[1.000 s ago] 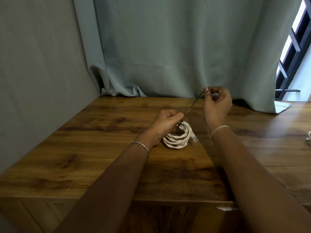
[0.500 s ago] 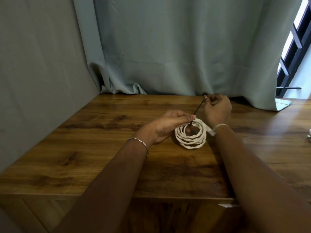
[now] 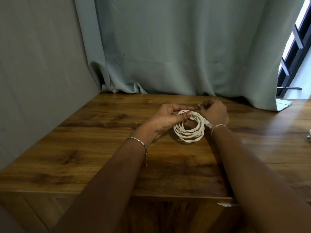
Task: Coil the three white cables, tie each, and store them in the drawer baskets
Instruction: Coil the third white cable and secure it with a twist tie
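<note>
We saw the left hand [image 3: 165, 119] curled round the far left part of the coiled white cable [image 3: 189, 132], the thumb laid across the top strands and the fingers tucked beneath them, so it was gripping the coil. The right hand [image 3: 214, 113] sat just beside it on the coil's far right. Its fingers were bent inward and pinched the end of a thin dark tie [image 3: 196, 108], which ran the short way from those fingertips toward the left thumb. Where the tie went on the coil we could not make out.

The cable itself lay in several loose round loops between the two wrists. Its near edge was low over the worktop [image 3: 80, 148], and whether it touched the wood there we could not tell. A pale connector [image 3: 208, 123] stuck out on the coil's right side, close against the right wrist.

A slim metal bracelet [image 3: 137, 140] circled the left wrist and a light band [image 3: 218, 126] the right. Beyond the hands, a grey-green curtain [image 3: 168, 47] hung down to the back of the worktop, with a plain wall [image 3: 33, 64] to its left and a dark-barred window [image 3: 296, 46] at the far right. A small white thing [image 3: 309, 134] showed at the right edge, too cut off for us to identify.
</note>
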`<state>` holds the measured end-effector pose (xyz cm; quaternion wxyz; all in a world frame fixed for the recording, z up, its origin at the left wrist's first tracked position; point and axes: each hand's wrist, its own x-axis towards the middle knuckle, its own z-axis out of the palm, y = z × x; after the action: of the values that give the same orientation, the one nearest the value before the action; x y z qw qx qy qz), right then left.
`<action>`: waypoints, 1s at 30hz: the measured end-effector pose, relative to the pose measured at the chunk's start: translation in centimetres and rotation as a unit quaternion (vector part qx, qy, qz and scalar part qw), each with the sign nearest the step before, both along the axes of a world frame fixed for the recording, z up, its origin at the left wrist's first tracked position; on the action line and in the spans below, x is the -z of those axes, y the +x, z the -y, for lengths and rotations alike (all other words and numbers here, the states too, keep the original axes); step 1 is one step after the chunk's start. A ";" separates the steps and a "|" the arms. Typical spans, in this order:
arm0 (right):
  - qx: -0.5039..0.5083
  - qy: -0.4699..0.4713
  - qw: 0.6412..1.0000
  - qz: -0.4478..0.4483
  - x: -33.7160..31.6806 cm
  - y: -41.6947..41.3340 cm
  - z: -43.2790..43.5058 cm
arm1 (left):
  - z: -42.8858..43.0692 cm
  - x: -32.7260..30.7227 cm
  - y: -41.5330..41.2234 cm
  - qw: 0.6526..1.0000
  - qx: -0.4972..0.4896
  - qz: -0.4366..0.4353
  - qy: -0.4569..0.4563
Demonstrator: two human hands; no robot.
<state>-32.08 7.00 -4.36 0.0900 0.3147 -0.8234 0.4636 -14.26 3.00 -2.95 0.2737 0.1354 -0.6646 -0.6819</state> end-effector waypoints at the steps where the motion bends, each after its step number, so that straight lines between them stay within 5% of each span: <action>1: -0.001 0.000 1.000 0.004 0.0 0.0 -0.1 | -0.1 0.0 0.0 1.000 0.004 -0.007 0.004; 7: -0.076 0.057 0.995 0.016 0.0 0.1 0.0 | -0.1 0.0 -0.6 0.991 -0.078 -0.010 -0.109; 16: -0.272 0.131 0.953 0.015 1.6 -0.3 1.0 | 1.0 0.2 -0.8 0.933 -0.226 0.046 -0.276; 25: -0.327 0.057 0.935 0.125 0.7 0.8 0.2 | 1.4 0.1 -0.6 0.937 -0.248 0.066 -0.239; 30: -0.308 -0.154 0.909 0.235 -0.9 1.6 0.5 | 1.7 0.2 -0.5 0.952 -0.258 0.051 -0.158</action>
<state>-30.47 6.55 -3.48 -0.2061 0.4162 -0.6014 0.6501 -14.75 1.30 -3.13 0.4241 0.2918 -0.7191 -0.4668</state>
